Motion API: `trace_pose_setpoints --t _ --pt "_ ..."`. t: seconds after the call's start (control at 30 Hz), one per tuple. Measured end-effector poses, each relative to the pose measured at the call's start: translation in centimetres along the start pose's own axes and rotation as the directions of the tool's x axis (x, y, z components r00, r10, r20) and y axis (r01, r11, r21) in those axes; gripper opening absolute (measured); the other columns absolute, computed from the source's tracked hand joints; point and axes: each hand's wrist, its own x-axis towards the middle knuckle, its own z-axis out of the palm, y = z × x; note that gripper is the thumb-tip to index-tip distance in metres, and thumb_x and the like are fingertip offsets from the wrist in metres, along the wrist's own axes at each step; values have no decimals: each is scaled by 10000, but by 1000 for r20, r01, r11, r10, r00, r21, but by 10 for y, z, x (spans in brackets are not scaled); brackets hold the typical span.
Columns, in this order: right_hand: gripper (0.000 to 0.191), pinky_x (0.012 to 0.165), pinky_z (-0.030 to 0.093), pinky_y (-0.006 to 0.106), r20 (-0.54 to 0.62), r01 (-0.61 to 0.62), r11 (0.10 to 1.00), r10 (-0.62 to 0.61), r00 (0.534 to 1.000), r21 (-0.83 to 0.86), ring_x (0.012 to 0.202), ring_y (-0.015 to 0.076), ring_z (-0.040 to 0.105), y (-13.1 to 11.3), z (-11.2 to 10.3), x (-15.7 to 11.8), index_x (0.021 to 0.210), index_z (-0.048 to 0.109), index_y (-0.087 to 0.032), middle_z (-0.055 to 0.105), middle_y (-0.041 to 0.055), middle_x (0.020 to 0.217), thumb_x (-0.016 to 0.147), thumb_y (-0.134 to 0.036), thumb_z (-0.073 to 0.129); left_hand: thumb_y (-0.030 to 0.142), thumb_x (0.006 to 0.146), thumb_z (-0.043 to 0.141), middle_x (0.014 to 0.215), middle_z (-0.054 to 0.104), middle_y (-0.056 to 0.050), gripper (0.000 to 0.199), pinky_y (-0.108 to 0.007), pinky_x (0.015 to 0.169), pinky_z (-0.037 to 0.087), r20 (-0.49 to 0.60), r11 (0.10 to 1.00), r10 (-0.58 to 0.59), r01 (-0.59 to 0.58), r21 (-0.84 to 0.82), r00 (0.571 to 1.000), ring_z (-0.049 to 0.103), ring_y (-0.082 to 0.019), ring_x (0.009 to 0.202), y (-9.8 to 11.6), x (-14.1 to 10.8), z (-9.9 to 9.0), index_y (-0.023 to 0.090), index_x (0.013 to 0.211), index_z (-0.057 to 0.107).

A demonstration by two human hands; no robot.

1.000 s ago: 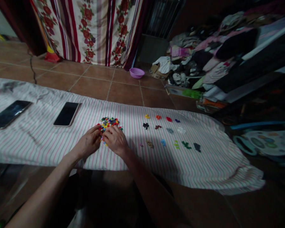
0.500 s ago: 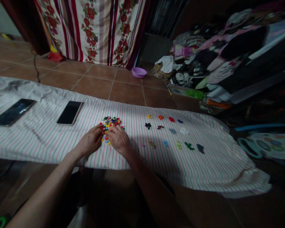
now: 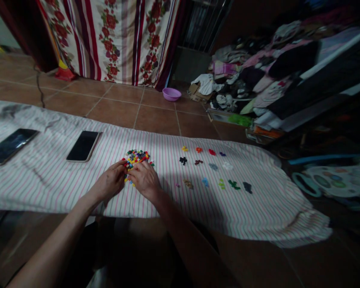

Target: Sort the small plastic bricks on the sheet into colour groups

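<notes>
A heap of small multicoloured pieces (image 3: pixel 136 156) lies on a pink-striped cloth (image 3: pixel 258 208) spread over the floor. My left hand (image 3: pixel 110 183) and my right hand (image 3: pixel 145 179) rest side by side at the heap's near edge, fingertips together among the pieces. Whether either hand pinches a piece is hidden by the fingers. To the right, several little groups sorted by colour (image 3: pixel 216 172) lie in rows: yellow, orange, red, black, white, green, blue.
Two dark phones lie on the cloth: the nearer phone (image 3: pixel 83 145) and the far-left phone (image 3: pixel 9 145). A purple bowl (image 3: pixel 171 94) sits on the tiled floor near a floral curtain (image 3: pixel 120 40). Piled clothes (image 3: pixel 258 80) fill the right.
Both hands stay at the heap's near edge with only small finger shifts. The camera view swayed slightly.
</notes>
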Motion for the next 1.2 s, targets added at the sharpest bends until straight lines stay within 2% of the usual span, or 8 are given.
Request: trace_pose_setpoints --t 0.2,0.4,0.53,0.77,0.97,1.2 --pt "169 830 396 299 0 -18 1000 18 1000 0 970 178 468 -2 1 1 867 693 -247 610 13 951 921 -323 553 216 854 370 1209 623 -140 220 -372 958 520 23 1000 1 -2 25 1000 599 -213 1140 5 1 -4 177 832 586" --pt "181 848 377 309 -45 89 996 -90 995 -15 965 175 473 -1 4 1 919 678 -227 632 11 948 944 -278 506 228 834 390 1229 617 -152 232 -379 974 513 33 999 -4 3 38 999 580 -223 1172 3 1 -3 164 903 602" --pt "173 840 369 324 -25 157 987 -158 987 -42 956 181 469 0 4 0 899 663 -233 654 -8 931 947 -280 503 247 828 394 1227 620 -147 234 -380 975 512 42 999 -13 11 44 999 581 -228 1170 1 1 -2 171 881 609" --pt "240 774 376 315 -21 105 992 -106 994 -77 947 195 467 -2 -1 1 857 680 -247 649 3 874 960 -326 478 244 818 384 1159 655 -113 238 -352 990 500 53 998 6 -10 61 999 569 -211 1186 3 3 -4 187 861 611" --pt "225 821 376 333 -30 114 990 -116 993 -77 969 200 474 -3 -1 1 872 670 -233 658 9 897 959 -305 474 258 822 381 1113 669 -105 238 -370 984 508 29 998 10 -12 64 1000 583 -213 1161 2 2 -2 197 814 611" --pt "167 865 375 312 -88 95 995 -90 992 45 961 181 505 -3 -4 0 921 640 -211 671 24 924 939 -276 487 271 833 387 1172 652 -95 255 -381 993 501 39 998 23 -25 52 999 584 -212 1158 2 2 -5 200 890 625"
